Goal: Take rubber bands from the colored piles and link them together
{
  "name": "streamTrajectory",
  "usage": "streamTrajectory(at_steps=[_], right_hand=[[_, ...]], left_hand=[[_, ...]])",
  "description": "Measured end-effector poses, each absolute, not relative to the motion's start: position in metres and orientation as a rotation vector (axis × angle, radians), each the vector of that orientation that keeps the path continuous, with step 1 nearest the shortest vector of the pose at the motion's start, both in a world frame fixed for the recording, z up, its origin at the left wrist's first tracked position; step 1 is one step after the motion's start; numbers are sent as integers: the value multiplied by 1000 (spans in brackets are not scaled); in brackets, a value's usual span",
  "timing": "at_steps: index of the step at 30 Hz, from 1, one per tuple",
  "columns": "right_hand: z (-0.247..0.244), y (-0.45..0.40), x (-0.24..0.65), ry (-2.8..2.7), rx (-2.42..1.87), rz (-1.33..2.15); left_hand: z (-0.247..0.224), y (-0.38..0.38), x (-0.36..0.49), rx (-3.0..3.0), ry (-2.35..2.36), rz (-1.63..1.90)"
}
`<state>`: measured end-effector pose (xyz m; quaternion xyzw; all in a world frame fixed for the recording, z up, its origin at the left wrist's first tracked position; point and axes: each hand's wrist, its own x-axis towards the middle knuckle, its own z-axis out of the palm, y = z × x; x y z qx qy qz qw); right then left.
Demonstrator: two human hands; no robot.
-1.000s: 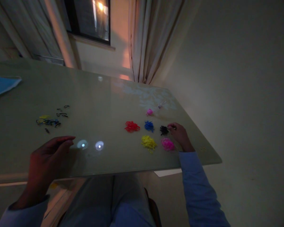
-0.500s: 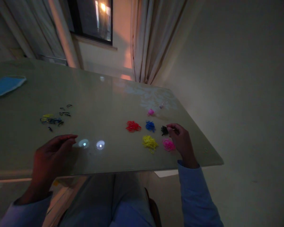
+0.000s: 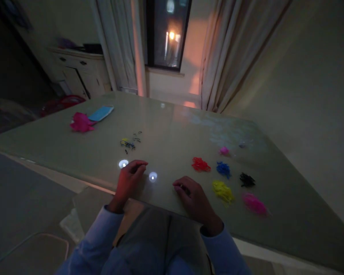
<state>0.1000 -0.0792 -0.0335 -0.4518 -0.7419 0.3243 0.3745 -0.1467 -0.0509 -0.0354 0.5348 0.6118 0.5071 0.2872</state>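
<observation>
Five heaps of rubber bands lie to the right of our right hand (image 3: 193, 196)'s fingertips: red heap (image 3: 200, 164), yellow heap (image 3: 223, 191), blue heap (image 3: 223, 169), black heap (image 3: 247, 180), pink heap (image 3: 255, 204). We draw those fingers in, thumb against forefinger; our left hand (image 3: 128, 179) pinches closed too. We cannot tell whether either grips a band. Beyond the left fingertips, we see loose dark and yellow bands (image 3: 128, 144) on the table (image 3: 166, 126).

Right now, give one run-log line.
left hand: over tabletop, contents unclear | right hand: nearest yellow band pile, contents unclear | rest: blue face mask
</observation>
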Motion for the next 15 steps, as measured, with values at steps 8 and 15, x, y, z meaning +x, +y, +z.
streamTrajectory(at_steps=[8, 15], right_hand=[[-37, -76, 108, -1876, -1266, 821], [-42, -75, 109, -1882, -1275, 788]], left_hand=[[-43, -50, -145, 1428, 1541, 1384], [-37, -37, -173, 1356, 1407, 1427]])
